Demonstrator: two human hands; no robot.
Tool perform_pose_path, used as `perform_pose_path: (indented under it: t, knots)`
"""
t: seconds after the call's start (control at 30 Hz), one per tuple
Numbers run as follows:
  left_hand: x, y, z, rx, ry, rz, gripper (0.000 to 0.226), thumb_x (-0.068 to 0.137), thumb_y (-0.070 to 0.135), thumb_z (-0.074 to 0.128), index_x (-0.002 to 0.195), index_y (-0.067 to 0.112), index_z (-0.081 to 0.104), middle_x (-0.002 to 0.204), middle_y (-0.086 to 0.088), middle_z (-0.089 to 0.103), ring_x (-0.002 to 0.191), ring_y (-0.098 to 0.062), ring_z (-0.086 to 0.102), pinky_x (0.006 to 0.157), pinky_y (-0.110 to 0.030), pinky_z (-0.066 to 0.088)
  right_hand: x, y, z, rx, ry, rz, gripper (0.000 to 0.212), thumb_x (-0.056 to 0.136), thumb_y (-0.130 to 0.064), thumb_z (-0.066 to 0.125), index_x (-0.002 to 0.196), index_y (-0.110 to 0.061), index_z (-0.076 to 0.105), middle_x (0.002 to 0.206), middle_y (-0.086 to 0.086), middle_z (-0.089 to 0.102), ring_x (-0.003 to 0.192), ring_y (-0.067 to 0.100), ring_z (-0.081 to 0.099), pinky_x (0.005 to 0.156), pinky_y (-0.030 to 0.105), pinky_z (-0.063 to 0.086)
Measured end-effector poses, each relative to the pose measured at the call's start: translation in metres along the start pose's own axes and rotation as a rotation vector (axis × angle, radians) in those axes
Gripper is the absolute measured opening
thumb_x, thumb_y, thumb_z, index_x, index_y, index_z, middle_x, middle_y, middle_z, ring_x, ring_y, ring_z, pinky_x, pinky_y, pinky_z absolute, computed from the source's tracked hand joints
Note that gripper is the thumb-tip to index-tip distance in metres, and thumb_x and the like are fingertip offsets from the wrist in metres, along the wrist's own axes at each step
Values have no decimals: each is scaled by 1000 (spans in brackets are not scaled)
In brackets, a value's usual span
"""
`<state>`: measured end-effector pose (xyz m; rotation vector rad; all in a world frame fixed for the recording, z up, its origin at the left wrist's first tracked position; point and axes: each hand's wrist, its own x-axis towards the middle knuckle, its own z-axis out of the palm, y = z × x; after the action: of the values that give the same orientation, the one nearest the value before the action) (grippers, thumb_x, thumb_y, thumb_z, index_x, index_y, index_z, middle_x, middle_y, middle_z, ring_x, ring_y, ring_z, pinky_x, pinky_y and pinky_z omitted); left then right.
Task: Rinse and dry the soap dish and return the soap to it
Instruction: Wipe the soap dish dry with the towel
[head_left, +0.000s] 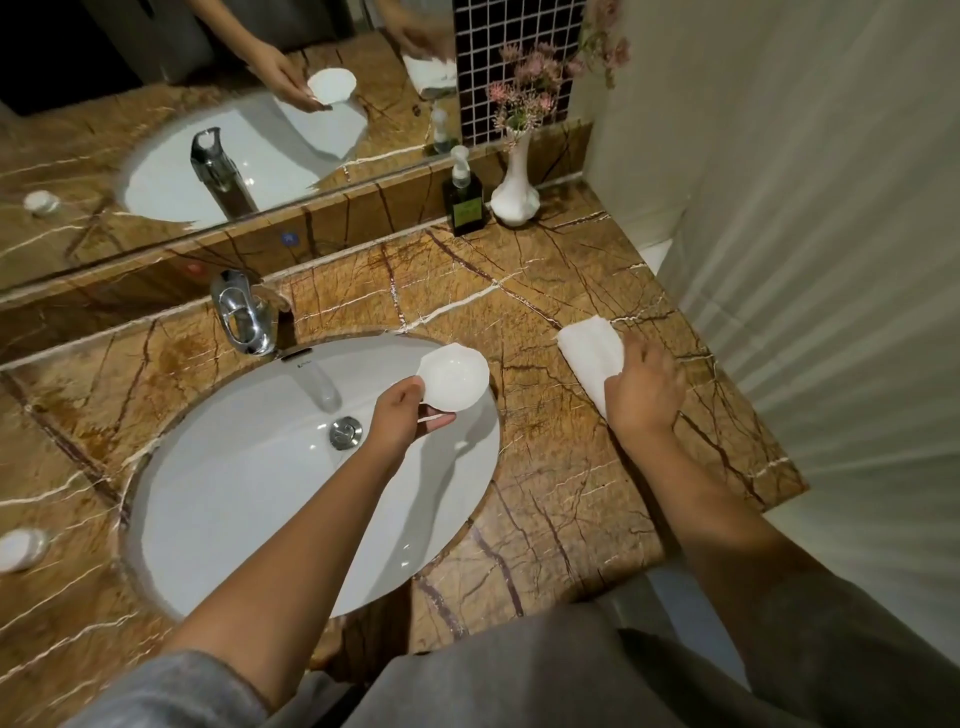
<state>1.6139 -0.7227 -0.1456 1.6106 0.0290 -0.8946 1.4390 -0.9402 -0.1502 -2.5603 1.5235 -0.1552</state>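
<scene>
My left hand holds a white shell-shaped soap dish over the right rim of the white sink, thumb on its near edge and fingers beneath. The dish is empty. My right hand rests on a folded white towel lying on the brown marble counter to the right of the sink, fingers curled over its near end. At the counter's far left edge lies a small white object, possibly the soap.
A chrome faucet stands behind the sink, with the drain below it. A dark pump bottle and a white vase with pink flowers stand at the back right. A mirror runs along the back; a white wall bounds the right.
</scene>
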Motion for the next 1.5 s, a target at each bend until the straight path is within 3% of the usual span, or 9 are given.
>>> perform_pose_path:
  t: [0.13,0.27,0.43,0.53,0.67,0.77,0.97,1.17,1.5]
  knots:
    - [-1,1,6,4,-9,10,30,101,13,38,125,2,52,126,-21,52,85,-27,63,60,-25,60,-2,-1,5,-29,-86,-198,77,75,-2,71,143,-20,41,148,17,38,137,35,32,111,48,28]
    - [-2,2,10,-34,-13,-12,24,101,14,39,120,9,51,130,-20,48,81,-27,67,63,-29,62,-1,-6,14,169,-131,-178,47,96,-25,48,142,-19,43,154,12,34,142,33,26,113,43,30]
    - [-5,4,10,-96,1,-27,24,101,15,40,121,8,52,128,-19,51,82,-28,68,62,-28,62,-3,-4,21,88,-173,-170,57,95,-39,48,148,-28,30,158,15,21,138,40,26,113,51,24]
    - [-7,5,8,-138,4,-44,20,100,14,40,117,11,52,126,-19,52,79,-27,70,61,-29,62,-1,-13,19,128,-159,-119,54,96,-31,49,147,-22,35,153,22,25,131,40,32,109,48,31]
    - [-10,5,2,-164,-27,-23,23,100,19,42,120,13,51,125,-15,54,78,-24,74,63,-28,61,1,-40,-3,550,-150,23,49,92,-20,56,140,-16,47,136,23,47,120,38,50,100,39,42]
    - [-13,4,-2,-182,-36,-17,23,100,21,43,120,13,52,115,-11,57,76,-23,74,64,-28,61,-14,-72,-27,715,-186,-135,47,91,-23,56,138,-25,49,127,18,51,114,29,54,92,29,42]
    - [-19,1,-4,-181,-77,5,31,102,20,38,123,7,57,99,-17,68,79,-30,67,67,-28,60,-59,-128,-35,328,-292,-602,51,93,-27,53,142,-21,42,145,16,30,132,33,34,104,39,38]
    - [-25,-6,-18,-149,-68,38,30,101,18,39,120,15,63,108,-17,70,82,-30,69,72,-30,61,-88,-139,-23,167,-386,-673,52,93,-22,52,143,-19,38,140,15,31,130,35,32,103,45,42]
    - [-33,-14,-32,-143,30,60,22,101,16,40,111,11,59,101,-14,60,77,-31,65,64,-31,61,-79,-116,-51,52,-508,-712,41,91,-22,52,131,-19,55,136,12,38,124,32,42,101,47,45]
